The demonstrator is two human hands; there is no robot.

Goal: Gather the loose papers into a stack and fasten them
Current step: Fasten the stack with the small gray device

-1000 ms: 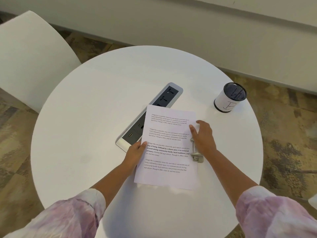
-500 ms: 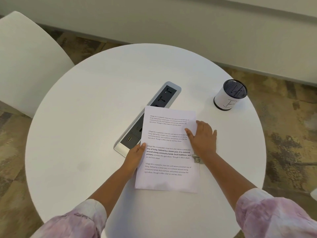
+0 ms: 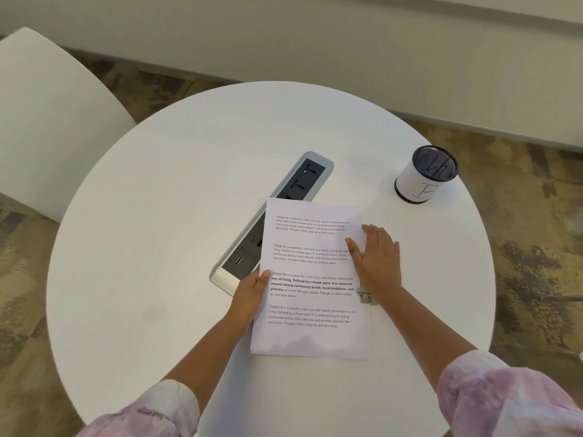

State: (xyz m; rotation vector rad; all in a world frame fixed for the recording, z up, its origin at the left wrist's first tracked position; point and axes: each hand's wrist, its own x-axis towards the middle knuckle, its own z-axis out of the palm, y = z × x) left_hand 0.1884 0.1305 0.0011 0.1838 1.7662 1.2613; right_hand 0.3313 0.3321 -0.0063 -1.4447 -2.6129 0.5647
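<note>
The printed papers (image 3: 310, 279) lay as one squared stack near the middle of the round white table (image 3: 157, 216), their far left corner overlapping the recessed power strip (image 3: 284, 209) set into the tabletop; the sheets looked closely aligned, with only a faint second edge showing along the top and right side. The left hand (image 3: 252, 291) held the stack's left edge, thumb on the top sheet and the other fingers hidden beneath or behind the paper, so it appeared to pinch that edge. The right hand (image 3: 378, 260) lay flat with straight fingers, its thumb on the top sheet and its palm over the right edge, gripping nothing; just beneath its wrist a small metal binder clip (image 3: 366, 294) peeped out, touching or just beside the right edge of the stack, though whether it already bit onto the paper could not be told. A mesh pen cup (image 3: 424, 175) wrapped in white paper stood well apart at the far right; a white chair (image 3: 47, 121) sat beyond the table's left side. Gathering seemed finished, and the fastening step was in hand; the next move probably called for the left hand to keep the sheets from sliding while the right took up the clip, squeezed it wide and seated it squarely over all the sheets.
</note>
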